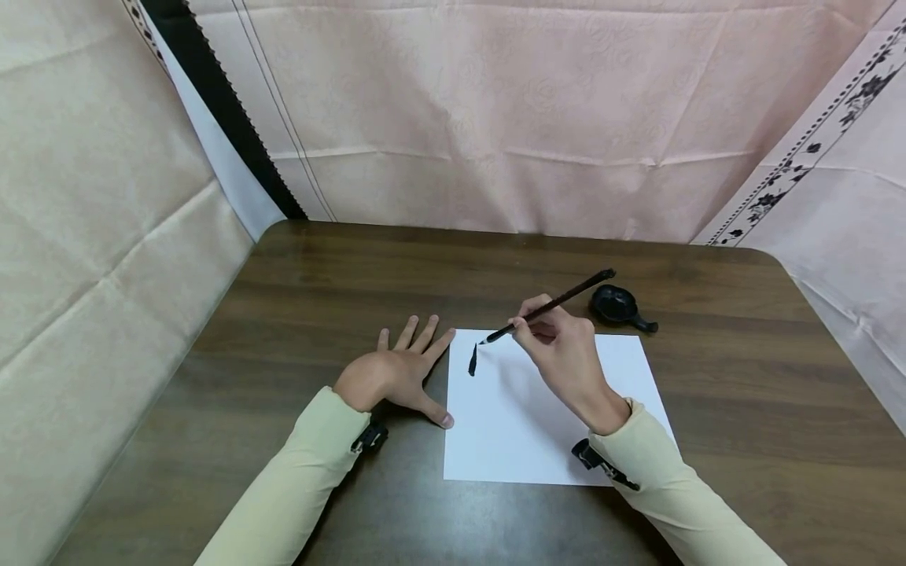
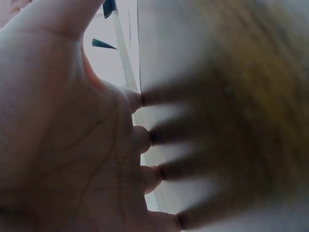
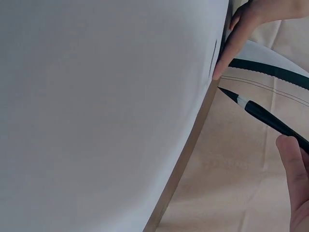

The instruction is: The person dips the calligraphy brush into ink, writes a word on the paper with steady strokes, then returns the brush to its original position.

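A white sheet of paper lies on the table, with one short black ink stroke near its upper left corner. My left hand rests with fingers spread at the sheet's left edge, the index fingertip and thumb touching that edge. Over the paper, my right hand pinches a dark calligraphy brush, held slanted. Its black tip points down beside the top of the stroke. In the right wrist view the brush shows a pale band above its bristles, and the tip appears apart from the paper.
A small black ink dish with a short handle stands just beyond the sheet's upper right corner. The brown wooden table has rounded far corners. Pale cloth with dark trim hangs behind and beside it.
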Demonstrator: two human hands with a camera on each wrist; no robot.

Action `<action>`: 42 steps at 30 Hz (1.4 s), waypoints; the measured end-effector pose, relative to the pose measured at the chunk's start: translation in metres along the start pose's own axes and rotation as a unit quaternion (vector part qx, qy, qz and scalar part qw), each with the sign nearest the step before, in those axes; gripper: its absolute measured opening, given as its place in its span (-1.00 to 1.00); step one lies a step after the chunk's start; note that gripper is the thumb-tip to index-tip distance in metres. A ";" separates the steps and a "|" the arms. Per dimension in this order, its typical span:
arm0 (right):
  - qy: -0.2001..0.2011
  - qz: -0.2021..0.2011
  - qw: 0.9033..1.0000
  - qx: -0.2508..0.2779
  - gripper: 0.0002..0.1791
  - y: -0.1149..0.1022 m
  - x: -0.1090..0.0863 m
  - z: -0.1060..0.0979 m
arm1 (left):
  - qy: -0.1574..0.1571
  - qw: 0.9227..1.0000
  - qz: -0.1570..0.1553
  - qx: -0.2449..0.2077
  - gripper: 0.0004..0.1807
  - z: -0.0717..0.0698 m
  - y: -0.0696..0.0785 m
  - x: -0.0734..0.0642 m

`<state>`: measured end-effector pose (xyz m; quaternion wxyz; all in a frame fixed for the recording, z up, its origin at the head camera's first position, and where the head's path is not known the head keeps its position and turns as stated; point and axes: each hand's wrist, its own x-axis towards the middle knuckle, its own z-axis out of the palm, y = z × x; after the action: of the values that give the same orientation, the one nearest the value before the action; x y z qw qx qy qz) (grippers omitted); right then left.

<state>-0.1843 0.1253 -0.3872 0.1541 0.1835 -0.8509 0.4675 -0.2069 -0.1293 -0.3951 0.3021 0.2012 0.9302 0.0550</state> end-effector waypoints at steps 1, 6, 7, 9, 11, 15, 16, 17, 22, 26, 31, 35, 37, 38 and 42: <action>-0.002 0.001 1.000 0.000 -0.97 0.001 0.000 0.001 | 0.000 1.000 -0.001 -0.001 0.51 0.000 0.000 0.000; -0.009 0.002 1.000 -0.005 -0.96 0.001 0.001 0.003 | 0.000 1.000 -0.003 -0.004 0.52 0.000 0.000 -0.001; -0.009 0.002 1.000 -0.006 -0.96 0.001 0.001 0.003 | -0.002 1.000 -0.003 -0.005 0.52 -0.001 0.000 -0.001; -0.011 0.003 1.000 -0.008 -0.96 0.002 0.001 0.003 | -0.002 1.000 0.000 -0.008 0.54 0.000 -0.001 0.000; -0.015 0.005 1.000 -0.007 -0.97 0.002 0.001 0.003 | -0.003 1.000 0.002 -0.011 0.55 0.000 -0.001 -0.001; -0.021 0.008 1.000 -0.005 -0.97 0.003 0.000 0.003 | -0.002 1.000 0.008 -0.010 0.58 0.001 -0.002 0.001; -0.023 0.008 1.000 -0.005 -0.97 0.003 0.000 0.003 | -0.004 1.000 0.006 -0.010 0.56 -0.001 0.000 0.000; -0.024 0.008 1.000 -0.005 -0.97 0.003 0.000 0.003 | -0.004 1.000 0.006 -0.010 0.56 0.000 0.000 0.000; -0.032 0.004 0.999 -0.016 -0.96 0.001 0.001 0.002 | -0.004 1.000 0.000 -0.004 0.52 -0.001 0.000 0.000; -0.043 0.006 0.998 -0.039 -0.93 -0.002 0.001 0.000 | -0.005 1.000 0.001 -0.004 0.52 -0.001 -0.001 -0.001; -0.058 0.015 0.996 -0.071 -0.93 -0.006 0.002 -0.004 | -0.007 1.000 0.008 -0.014 0.53 -0.002 -0.003 0.001; -0.072 0.024 0.994 -0.079 -0.93 -0.009 0.002 -0.006 | -0.005 1.000 0.008 -0.010 0.54 0.000 -0.005 0.006; -0.078 0.028 0.993 -0.082 -0.93 -0.009 0.002 -0.006 | -0.006 1.000 0.007 -0.005 0.54 0.000 -0.005 0.007; -0.081 0.029 0.993 -0.083 -0.93 -0.010 0.003 -0.007 | -0.007 1.000 0.007 -0.006 0.53 0.000 -0.006 0.008; -0.088 0.032 0.992 -0.083 -0.94 -0.009 0.004 -0.007 | -0.007 1.000 0.012 -0.008 0.52 -0.001 -0.006 0.009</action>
<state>-0.1826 0.1264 -0.3752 0.0786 0.1833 -0.9025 0.3817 -0.2163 -0.1315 -0.4008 0.3097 0.2103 0.9250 0.0651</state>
